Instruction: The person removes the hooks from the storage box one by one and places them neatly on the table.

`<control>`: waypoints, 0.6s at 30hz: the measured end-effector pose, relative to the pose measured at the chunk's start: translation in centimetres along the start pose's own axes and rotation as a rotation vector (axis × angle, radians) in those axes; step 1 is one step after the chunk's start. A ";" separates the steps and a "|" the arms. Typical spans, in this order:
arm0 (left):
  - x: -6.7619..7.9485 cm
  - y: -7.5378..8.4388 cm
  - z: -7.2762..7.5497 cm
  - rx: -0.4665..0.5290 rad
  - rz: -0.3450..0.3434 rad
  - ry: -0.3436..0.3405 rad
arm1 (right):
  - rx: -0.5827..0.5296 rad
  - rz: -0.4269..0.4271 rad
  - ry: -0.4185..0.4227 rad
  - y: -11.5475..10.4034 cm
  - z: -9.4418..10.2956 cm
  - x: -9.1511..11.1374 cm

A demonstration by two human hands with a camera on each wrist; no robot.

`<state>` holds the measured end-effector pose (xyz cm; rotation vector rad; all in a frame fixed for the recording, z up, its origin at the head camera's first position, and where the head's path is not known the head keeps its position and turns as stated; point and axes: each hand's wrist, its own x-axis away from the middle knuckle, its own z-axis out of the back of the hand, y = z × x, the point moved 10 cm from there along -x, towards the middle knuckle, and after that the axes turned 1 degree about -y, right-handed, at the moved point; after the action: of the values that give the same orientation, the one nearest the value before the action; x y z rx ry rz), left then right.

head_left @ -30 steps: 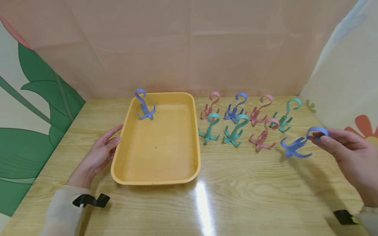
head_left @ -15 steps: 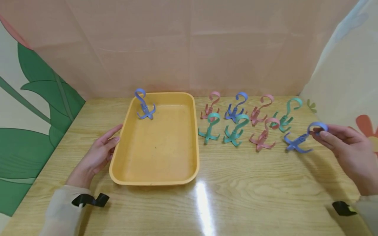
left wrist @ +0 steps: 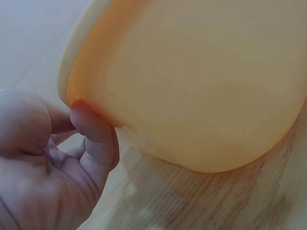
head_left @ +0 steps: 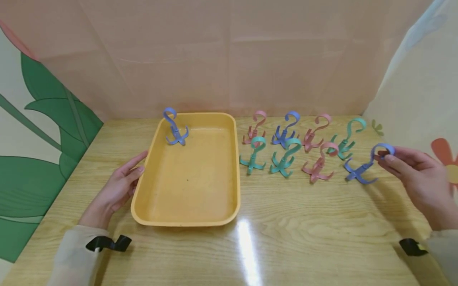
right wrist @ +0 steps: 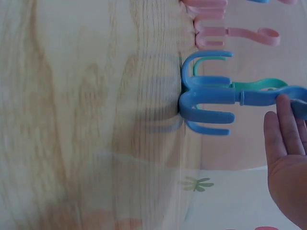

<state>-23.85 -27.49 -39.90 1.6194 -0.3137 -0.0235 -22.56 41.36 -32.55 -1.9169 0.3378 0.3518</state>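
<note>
A shallow yellow tray (head_left: 186, 182) lies on the table, and my left hand (head_left: 118, 184) grips its left rim. In the left wrist view, bent fingers (left wrist: 96, 129) reach to the tray's edge (left wrist: 62, 76). Inside the tray's far left corner stands a blue multi-prong hook hanger (head_left: 175, 131), its hook rising past the rim. My right hand (head_left: 420, 174) pinches the hook end of another blue hook hanger (head_left: 361, 172). That hanger leans, its pronged base right at the tabletop (right wrist: 96, 96) in the right wrist view.
Right of the tray, several hook hangers stand close together, among them a pink one (head_left: 317, 171), a green one (head_left: 253, 159) and a blue one (head_left: 284, 135). A plain curtain-like backdrop (head_left: 229, 59) rises behind the table (head_left: 304, 238); printed panels flank both sides.
My right hand has shifted slightly left and away from me with its blue hook hanger, which went from held aslant to base-down. The tray has slid slightly left and toward me.
</note>
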 end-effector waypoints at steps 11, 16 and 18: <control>0.4 0.1 -0.2 -0.008 -0.010 -0.029 | 0.161 -0.035 0.068 -0.4 0.8 0.2; 1.0 -0.2 -0.4 0.009 0.018 -0.041 | 0.589 -0.113 0.297 -2.0 2.2 1.2; 1.2 -0.3 -0.5 0.019 0.021 -0.045 | 0.721 -0.149 0.402 -3.0 2.4 1.5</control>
<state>-22.57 -27.20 -39.93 1.6361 -0.3666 -0.0407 -20.18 44.58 -31.51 -1.2725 0.5015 -0.2427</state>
